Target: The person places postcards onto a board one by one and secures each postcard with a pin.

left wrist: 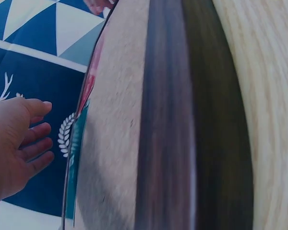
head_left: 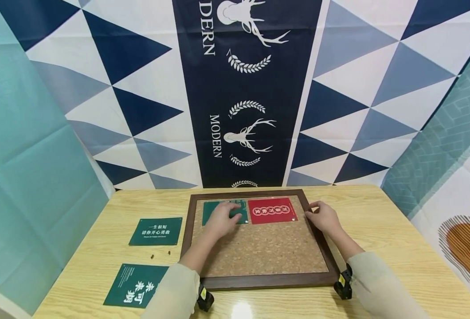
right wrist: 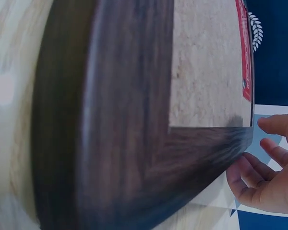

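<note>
A brown-framed cork board [head_left: 264,250] lies flat on the table. On its upper part are a green card [head_left: 211,212] and, to the right, a red card [head_left: 271,210] with white lettering. My left hand [head_left: 223,220] hovers over the green card, partly covering it; its loosely bent fingers [left wrist: 36,148] hold nothing in the left wrist view. At the board's right side is my right hand [head_left: 323,217]. Its lower fingers [right wrist: 237,179] touch the outer side of the wooden frame [right wrist: 129,129] near the corner, while thumb and forefinger stand spread apart.
Left of the board lie a green card with white text [head_left: 156,231] and another green card [head_left: 133,285], partly behind the left sleeve. Two tiny dark pieces [head_left: 152,256] sit between them. A patterned cloth [head_left: 247,93] hangs behind the wooden table [head_left: 382,230].
</note>
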Motion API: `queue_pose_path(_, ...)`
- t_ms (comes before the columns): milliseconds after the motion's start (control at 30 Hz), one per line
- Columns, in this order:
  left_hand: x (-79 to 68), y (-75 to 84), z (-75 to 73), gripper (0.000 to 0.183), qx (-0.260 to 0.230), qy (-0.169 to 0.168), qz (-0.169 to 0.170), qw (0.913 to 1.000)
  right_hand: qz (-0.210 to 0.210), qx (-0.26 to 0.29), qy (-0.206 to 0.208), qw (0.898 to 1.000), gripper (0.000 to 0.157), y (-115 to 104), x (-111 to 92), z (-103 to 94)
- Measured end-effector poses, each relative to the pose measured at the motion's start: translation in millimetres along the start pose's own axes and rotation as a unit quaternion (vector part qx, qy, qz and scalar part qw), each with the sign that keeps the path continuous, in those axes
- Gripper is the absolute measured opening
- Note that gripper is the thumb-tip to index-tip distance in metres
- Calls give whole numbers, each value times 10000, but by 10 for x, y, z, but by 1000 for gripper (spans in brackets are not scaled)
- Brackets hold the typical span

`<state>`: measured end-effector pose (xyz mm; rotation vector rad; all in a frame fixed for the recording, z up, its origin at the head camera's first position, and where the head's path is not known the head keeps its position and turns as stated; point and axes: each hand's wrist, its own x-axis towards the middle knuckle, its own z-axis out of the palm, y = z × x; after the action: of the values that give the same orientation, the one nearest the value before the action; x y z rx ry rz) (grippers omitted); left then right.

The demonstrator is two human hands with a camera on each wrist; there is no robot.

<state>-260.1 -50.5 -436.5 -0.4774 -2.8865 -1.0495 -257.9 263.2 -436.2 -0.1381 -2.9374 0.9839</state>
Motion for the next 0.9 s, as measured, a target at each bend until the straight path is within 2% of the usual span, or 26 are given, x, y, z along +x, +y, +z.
queue_pose_path(333, -75, -154, -176, 32, -44, 322, -51, 9995, -138, -235, -31, 9996, 39, 10, 9, 73)
queue_pose_path(600, -128, -247, -296, 36, -154, 292, -458, 9984, -133, -411, -136, 9990, 37, 2, 27, 91)
queue_pose_path(767, -189, -303, -392, 37, -38, 440, -453, 9980, -123, -480, -142, 9987, 37, 20, 39, 108)
queue_pose_path(900, -235, -354, -459, 38, -45, 575, -670, 9961, -105, -462, -151, 9988, 37, 9, 43, 104)
